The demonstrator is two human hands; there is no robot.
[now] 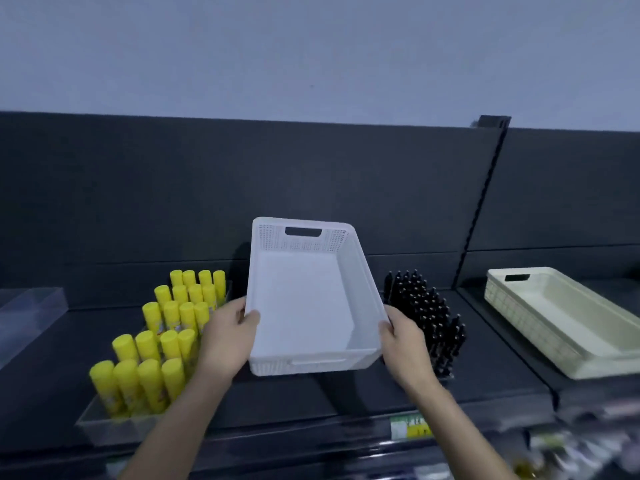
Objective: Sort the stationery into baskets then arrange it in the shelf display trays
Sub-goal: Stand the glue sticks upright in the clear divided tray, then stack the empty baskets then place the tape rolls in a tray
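Observation:
An empty white basket [304, 306] with perforated walls and a handle slot is held above the dark shelf, tilted toward me. My left hand [227, 336] grips its left rim and my right hand [403, 339] grips its right rim. To the left, several yellow glue sticks [162, 336] stand upright in a clear display tray [104, 427]. To the right, behind my right hand, several black pens [429, 313] stand upright in rows, partly hidden by the basket and hand.
A cream basket [561, 317], empty, lies on the neighbouring shelf section at right. A clear empty tray [27, 313] sits at far left. The dark shelf [346, 396] has a back panel and a price label [412, 426] on its front edge. Blurred goods lie below right.

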